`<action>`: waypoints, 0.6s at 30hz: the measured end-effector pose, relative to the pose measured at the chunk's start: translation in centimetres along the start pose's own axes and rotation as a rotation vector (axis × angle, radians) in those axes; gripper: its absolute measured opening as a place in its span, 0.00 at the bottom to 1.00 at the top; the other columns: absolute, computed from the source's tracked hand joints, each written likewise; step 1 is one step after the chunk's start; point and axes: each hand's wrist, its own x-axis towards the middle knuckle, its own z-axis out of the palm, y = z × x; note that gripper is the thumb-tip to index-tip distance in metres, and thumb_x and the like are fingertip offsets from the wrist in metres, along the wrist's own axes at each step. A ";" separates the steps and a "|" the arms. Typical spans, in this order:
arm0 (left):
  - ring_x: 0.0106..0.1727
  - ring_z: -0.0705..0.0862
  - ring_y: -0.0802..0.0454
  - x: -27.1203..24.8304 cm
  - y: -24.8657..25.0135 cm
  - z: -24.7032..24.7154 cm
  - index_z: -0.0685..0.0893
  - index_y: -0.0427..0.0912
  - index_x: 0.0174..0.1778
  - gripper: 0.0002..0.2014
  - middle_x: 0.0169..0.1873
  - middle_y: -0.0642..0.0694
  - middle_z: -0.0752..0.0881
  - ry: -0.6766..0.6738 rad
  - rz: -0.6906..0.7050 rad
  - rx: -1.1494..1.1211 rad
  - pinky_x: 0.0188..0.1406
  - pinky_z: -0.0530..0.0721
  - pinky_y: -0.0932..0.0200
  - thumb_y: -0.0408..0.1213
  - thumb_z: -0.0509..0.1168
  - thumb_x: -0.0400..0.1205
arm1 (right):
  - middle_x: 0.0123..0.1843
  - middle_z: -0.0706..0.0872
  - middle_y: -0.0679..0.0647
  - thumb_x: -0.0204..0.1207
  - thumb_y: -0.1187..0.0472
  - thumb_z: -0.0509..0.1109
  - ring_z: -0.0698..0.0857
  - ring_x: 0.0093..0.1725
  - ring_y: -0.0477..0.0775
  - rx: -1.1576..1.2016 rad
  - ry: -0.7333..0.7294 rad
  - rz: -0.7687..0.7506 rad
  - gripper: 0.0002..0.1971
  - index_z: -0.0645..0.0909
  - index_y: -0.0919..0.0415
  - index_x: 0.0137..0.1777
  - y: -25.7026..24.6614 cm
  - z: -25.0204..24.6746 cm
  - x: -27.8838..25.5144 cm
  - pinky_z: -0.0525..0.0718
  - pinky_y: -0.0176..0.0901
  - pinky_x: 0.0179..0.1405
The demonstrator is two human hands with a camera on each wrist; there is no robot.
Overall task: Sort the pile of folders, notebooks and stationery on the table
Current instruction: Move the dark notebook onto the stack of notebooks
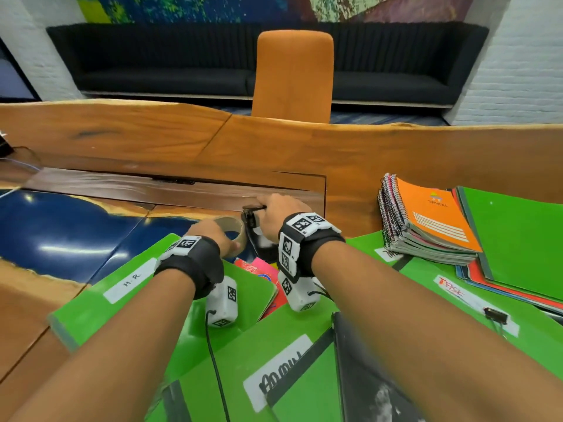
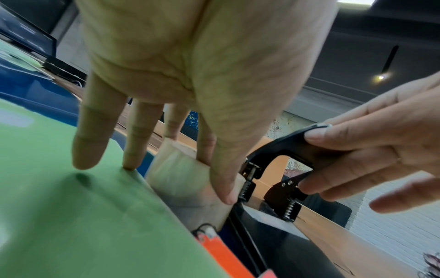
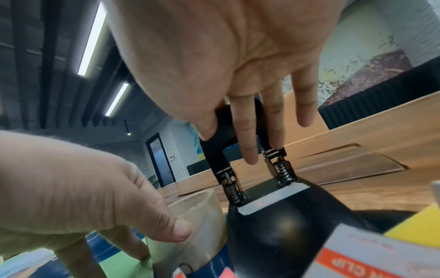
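Pinching a tape roll (image 1: 230,231) in the left grip (image 1: 213,236) and clasping a hole punch's (image 1: 256,229) handle just beside it in the right grip (image 1: 278,214), a person risks both snagging together above strewn green folders (image 1: 128,287) on the desk (image 1: 335,153).

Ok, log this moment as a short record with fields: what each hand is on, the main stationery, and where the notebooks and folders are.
left hand: left hand pinches the tape roll, thumb and a finger on its rim
right hand: right hand grips the handle of the black hole punch
tape and punch: side by side, past the far edge of the HR folder
notebooks: spiral notebook stack, orange one on top, at right
folders: green folders labelled HR, ADMIN and TASK lie overlapping on the table
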 end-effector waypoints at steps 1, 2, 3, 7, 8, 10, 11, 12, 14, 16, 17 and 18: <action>0.35 0.82 0.47 -0.2 -0.2 0.1 0.74 0.42 0.32 0.24 0.32 0.47 0.80 -0.003 -0.003 -0.015 0.37 0.78 0.58 0.57 0.76 0.71 | 0.62 0.87 0.57 0.84 0.51 0.60 0.84 0.59 0.64 0.000 0.005 0.023 0.18 0.78 0.50 0.71 0.0 0.0 -0.3 0.84 0.52 0.56; 0.32 0.81 0.51 -0.4 -0.3 0.1 0.77 0.42 0.32 0.22 0.31 0.48 0.81 -0.013 -0.007 -0.023 0.36 0.78 0.59 0.57 0.76 0.71 | 0.63 0.86 0.58 0.84 0.50 0.60 0.84 0.60 0.64 0.000 0.012 0.040 0.18 0.78 0.52 0.71 0.0 0.1 -0.4 0.84 0.53 0.57; 0.32 0.82 0.53 -0.6 -0.3 0.1 0.82 0.42 0.35 0.21 0.35 0.48 0.85 -0.034 -0.003 -0.026 0.36 0.79 0.59 0.57 0.76 0.71 | 0.63 0.86 0.58 0.84 0.49 0.61 0.84 0.61 0.64 0.000 0.015 0.051 0.19 0.79 0.53 0.71 0.1 0.1 -0.7 0.83 0.52 0.57; 0.65 0.83 0.47 -1.8 -0.6 -0.2 0.85 0.46 0.68 0.25 0.67 0.45 0.83 -0.067 0.125 -0.009 0.59 0.80 0.57 0.54 0.73 0.77 | 0.63 0.86 0.58 0.84 0.47 0.63 0.84 0.61 0.65 0.002 0.027 0.019 0.20 0.74 0.53 0.72 0.8 -1.0 -2.4 0.82 0.51 0.51; 0.66 0.82 0.46 -2.2 -0.5 -0.3 0.83 0.47 0.70 0.27 0.67 0.46 0.83 -0.050 0.145 -0.057 0.58 0.79 0.58 0.52 0.75 0.76 | 0.65 0.85 0.58 0.83 0.47 0.64 0.84 0.61 0.64 0.008 0.041 0.010 0.22 0.71 0.53 0.74 1.2 -1.7 -3.0 0.83 0.52 0.54; 0.62 0.84 0.44 -3.3 0.2 -0.7 0.84 0.47 0.67 0.29 0.62 0.45 0.85 0.014 0.136 -0.188 0.56 0.81 0.58 0.50 0.78 0.70 | 0.70 0.82 0.57 0.82 0.45 0.64 0.82 0.65 0.63 0.017 0.078 0.003 0.25 0.68 0.51 0.77 2.6 -3.4 -4.6 0.83 0.55 0.61; 0.61 0.84 0.42 -3.7 0.7 -0.9 0.84 0.48 0.66 0.29 0.62 0.44 0.85 0.070 0.119 -0.229 0.58 0.83 0.55 0.51 0.77 0.68 | 0.73 0.80 0.56 0.82 0.45 0.64 0.81 0.68 0.62 0.036 0.094 0.009 0.26 0.68 0.51 0.78 3.5 -4.4 -5.4 0.81 0.54 0.65; 0.61 0.84 0.40 -4.6 1.2 -1.3 0.84 0.49 0.64 0.27 0.62 0.42 0.85 0.126 0.121 -0.274 0.59 0.84 0.52 0.50 0.75 0.68 | 0.75 0.79 0.54 0.82 0.44 0.64 0.79 0.70 0.60 0.064 0.111 0.024 0.27 0.70 0.51 0.78 4.6 -5.3 -6.3 0.80 0.52 0.68; 0.57 0.85 0.39 -6.5 2.5 -1.8 0.84 0.50 0.55 0.16 0.57 0.42 0.86 0.195 0.148 -0.345 0.57 0.86 0.49 0.49 0.74 0.73 | 0.75 0.79 0.53 0.82 0.43 0.65 0.79 0.71 0.58 0.113 0.147 0.080 0.26 0.73 0.53 0.77 7.2 -6.8 -8.7 0.78 0.50 0.69; 0.52 0.85 0.42 -8.5 3.8 -2.0 0.82 0.50 0.45 0.11 0.48 0.47 0.87 0.186 0.196 -0.394 0.55 0.86 0.49 0.51 0.73 0.75 | 0.72 0.81 0.53 0.81 0.43 0.66 0.81 0.68 0.57 0.155 0.171 0.149 0.24 0.78 0.55 0.72 9.7 -7.6 -10.9 0.80 0.50 0.67; 0.50 0.85 0.43 -9.7 4.5 -1.8 0.81 0.51 0.41 0.11 0.44 0.49 0.86 0.168 0.225 -0.382 0.55 0.85 0.51 0.53 0.73 0.75 | 0.70 0.82 0.54 0.81 0.44 0.67 0.82 0.66 0.56 0.160 0.176 0.182 0.22 0.80 0.56 0.69 11.0 -7.7 -12.3 0.81 0.48 0.63; 0.49 0.85 0.44 -11.0 5.1 -1.6 0.81 0.50 0.38 0.12 0.42 0.49 0.87 0.149 0.256 -0.369 0.54 0.84 0.53 0.53 0.72 0.76 | 0.67 0.83 0.54 0.81 0.44 0.67 0.83 0.63 0.57 0.157 0.173 0.216 0.21 0.82 0.57 0.66 12.2 -7.8 -13.7 0.81 0.46 0.59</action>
